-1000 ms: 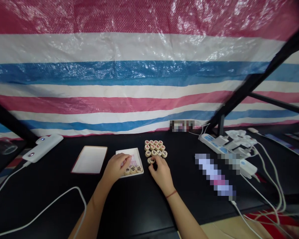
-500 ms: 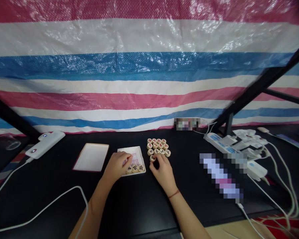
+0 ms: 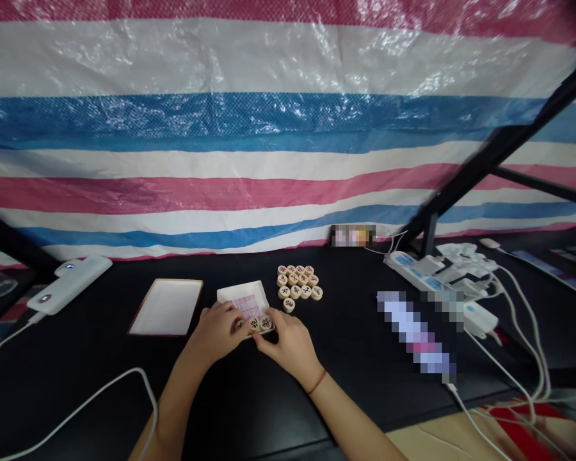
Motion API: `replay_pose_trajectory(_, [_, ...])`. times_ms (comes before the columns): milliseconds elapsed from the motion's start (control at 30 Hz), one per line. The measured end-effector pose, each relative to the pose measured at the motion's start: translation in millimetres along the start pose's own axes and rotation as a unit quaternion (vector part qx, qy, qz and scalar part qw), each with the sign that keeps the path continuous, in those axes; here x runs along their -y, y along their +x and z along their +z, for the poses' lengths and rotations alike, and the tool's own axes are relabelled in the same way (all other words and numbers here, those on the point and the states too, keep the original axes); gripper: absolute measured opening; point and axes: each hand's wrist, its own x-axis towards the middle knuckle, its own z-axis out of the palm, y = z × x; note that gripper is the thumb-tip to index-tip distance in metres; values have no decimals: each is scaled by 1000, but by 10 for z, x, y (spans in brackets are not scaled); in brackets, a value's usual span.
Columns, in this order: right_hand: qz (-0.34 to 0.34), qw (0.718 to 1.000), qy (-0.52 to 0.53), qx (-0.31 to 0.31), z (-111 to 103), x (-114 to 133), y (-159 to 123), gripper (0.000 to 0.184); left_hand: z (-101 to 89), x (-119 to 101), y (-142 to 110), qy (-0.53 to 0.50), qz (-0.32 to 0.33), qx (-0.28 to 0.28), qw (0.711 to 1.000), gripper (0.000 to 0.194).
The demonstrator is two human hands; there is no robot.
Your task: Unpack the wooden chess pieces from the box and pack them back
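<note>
A shallow white box [image 3: 264, 291] holds a pink-lined paper [image 3: 244, 305] and a front row of round Chinese chess pieces [image 3: 265, 323] with black characters. My left hand [image 3: 219, 331] reaches over the box's left side, its fingers curled onto the leftmost piece, which is mostly covered. At the front right corner, my right hand [image 3: 290, 342] has its thumb and index finger apart around the rightmost piece and the box edge. Beyond it, more pieces [image 3: 294, 280] stand in rows, red characters behind and black in front. A single piece [image 3: 288, 305] starts the nearest row.
Left of the box lies a box lid [image 3: 166, 307], inside up. A white device [image 3: 71, 285] with a cable is at far left. On the right are a blurred-out object [image 3: 417, 336], a power strip [image 3: 413, 272] with chargers, and loose cables. A striped sheet [image 3: 221, 192] hangs behind.
My right hand has let go of the piece in the nearest row and moved left to the box corner. My left hand has lowered onto the leftmost piece. The view has shifted slightly.
</note>
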Motion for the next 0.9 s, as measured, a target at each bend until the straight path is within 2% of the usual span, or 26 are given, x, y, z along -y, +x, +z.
replay_pose_trajectory(200, [-1, 1000, -9, -17, 21, -14, 1, 35, -17, 53, 1, -94, 24, 4, 995, 18])
replay_pose_trajectory(367, [-4, 1000, 28, -11, -47, -10, 6, 36, -50, 171, 26, -160, 52, 30, 985, 17])
replay_pose_trajectory(433, [1, 998, 50, -29, -81, -6, 3, 40, -51, 206, 52, -180, 61, -10, 982, 17])
replay_pose_trajectory(533, [-28, 994, 80, -69, -99, -3, -14, 42, -40, 146, 64, -228, 57, -116, 965, 16])
replay_pose_trajectory(733, [-108, 980, 149, -75, -69, -1, -69, 22, 116, -165, -3, -349, 78, -66, 931, 15])
replay_pose_trajectory(833, [-117, 977, 166, -70, -103, -12, -65, 20, 213, -153, -5, -391, 66, -86, 914, 15])
replay_pose_trajectory(900, [-93, 976, 165, -109, -146, -58, -50, 21, 250, -89, -5, -424, 50, -121, 896, 18])
